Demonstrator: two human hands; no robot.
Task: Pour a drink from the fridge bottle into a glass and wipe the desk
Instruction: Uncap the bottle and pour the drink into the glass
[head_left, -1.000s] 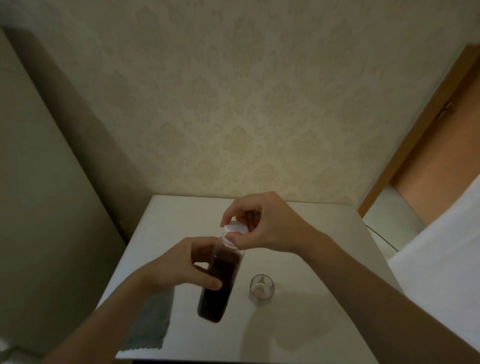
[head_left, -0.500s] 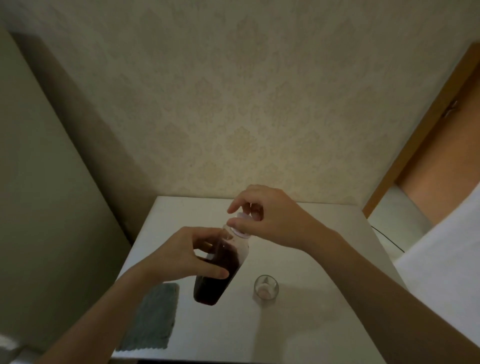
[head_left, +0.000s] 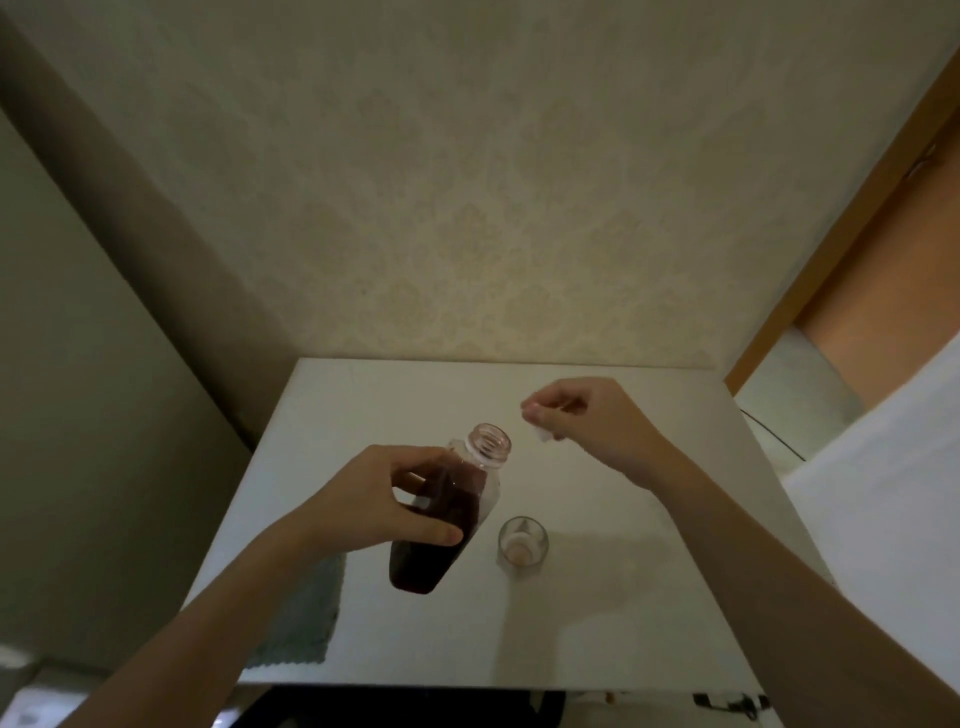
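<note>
Dark-red juice bottle (head_left: 441, 512), uncapped and unlabelled, gripped by the left hand (head_left: 382, 501); right hand (head_left: 592, 423) pinches its white cap (head_left: 543, 434) above the empty glass (head_left: 522, 543).

The cap (head_left: 544, 434) came off the bottle (head_left: 451, 512), leaving its mouth open. The right hand (head_left: 587, 423), which had been on the bottle top, moved with the cap pinched in its fingers toward the right of the frame, clear of the bottle.
</note>
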